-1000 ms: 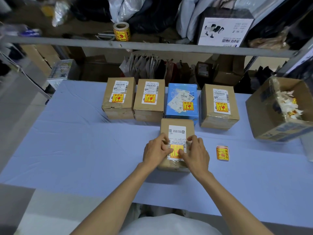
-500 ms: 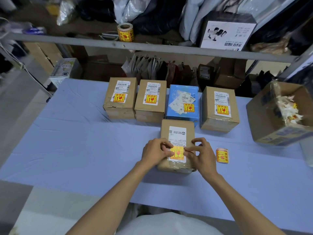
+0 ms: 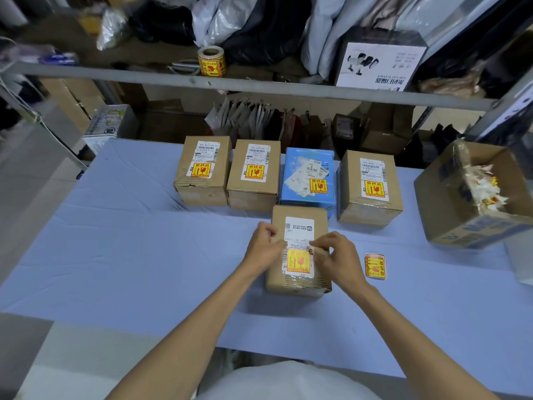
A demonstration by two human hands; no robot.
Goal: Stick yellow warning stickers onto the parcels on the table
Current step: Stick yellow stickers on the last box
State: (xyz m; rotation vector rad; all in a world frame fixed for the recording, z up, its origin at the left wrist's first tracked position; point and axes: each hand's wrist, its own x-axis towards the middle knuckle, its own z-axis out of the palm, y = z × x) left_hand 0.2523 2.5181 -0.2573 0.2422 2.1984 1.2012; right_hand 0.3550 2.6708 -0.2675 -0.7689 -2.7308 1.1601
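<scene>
- At the near middle of the bench (image 3: 129,255), the fifth parcel (image 3: 300,284) lies flat under both hands. It sits just in front of a back row of four parcels (image 3: 300,174), each already showing a yellow warning mark.
- Its own yellow sticker (image 3: 298,259) sits on the lower end of the white shipping label (image 3: 300,226) and looks square to the label's edges.
- The right grip (image 3: 336,255) has thumb and forefinger closed in a pinch at the sticker's upper right corner. A glossy film shows there, but the view does not tell whether it is backing or tape.
- The left grip (image 3: 262,249) rests with fingers curled at the parcel's left top edge, beside the label. It cannot be told whether it clasps the box or only steadies it.
- The step in hand appears to be seating the sticker. Done well, the left side holds the box firm on the cloth while the right smooths from the stuck part out toward the pinched corner, so no crease or bubble is trapped.
- The corners likely want a last firm press, and the code at the label's top should stay uncovered.
- A stack of spare stickers (image 3: 375,265) waits just to the right of the parcel, and an open carton (image 3: 450,226) of peeled scraps stands at the far right for any backing.
</scene>
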